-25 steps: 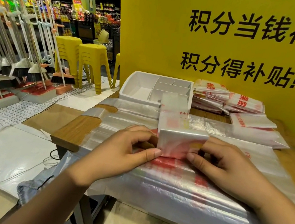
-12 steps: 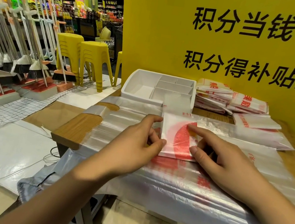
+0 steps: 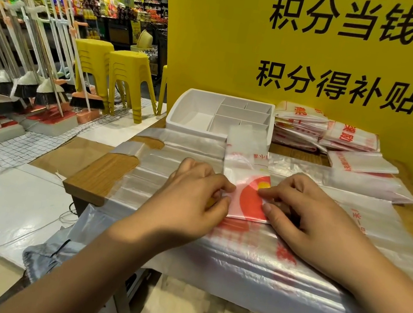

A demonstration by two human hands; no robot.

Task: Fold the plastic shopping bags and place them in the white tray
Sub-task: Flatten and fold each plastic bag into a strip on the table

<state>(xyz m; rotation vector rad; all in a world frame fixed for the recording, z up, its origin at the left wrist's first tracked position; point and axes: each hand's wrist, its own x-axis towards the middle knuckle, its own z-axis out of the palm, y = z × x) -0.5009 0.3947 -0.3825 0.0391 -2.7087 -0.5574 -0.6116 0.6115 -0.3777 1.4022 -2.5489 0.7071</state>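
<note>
Nearest: flat bags (image 3: 262,271), thin see-through plastic w/ red print, drape over the front edge of the tabletop (image 3: 102,176) & cover most of its wood top. On them, approx. centre, lies the shopping bag (image 3: 246,199): translucent white, folded lengthwise into a narrow strip running away from the person, near end doubled over into a squarish packet. The packet shows a big red curved shape, a small yellow patch at its top right, and pinkish tone where layers overlap; its near edge is a straight crease. Left hand (image 3: 193,195) is at the packet's left edge, fingers curled, thumb & index tip pinching the plastic. Right hand (image 3: 307,218) is at the right edge, same grip: thumb & index nip the fold, other fingers curled above the flat bags. Beyond the packet the strip is wrinkly w/ small red lettering, and its far end overlaps the near rim of the white tray (image 3: 196,116). The tray is rectangular w/ dividers, one big compartment on the left, smaller ones on the right, at the back of the tabletop. Just right of it: stacks of folded bags (image 3: 301,126) w/ red print, by the yellow wall (image 3: 221,34) w/ black characters. Far left: yellow stools (image 3: 129,73), brooms (image 3: 32,87).
</note>
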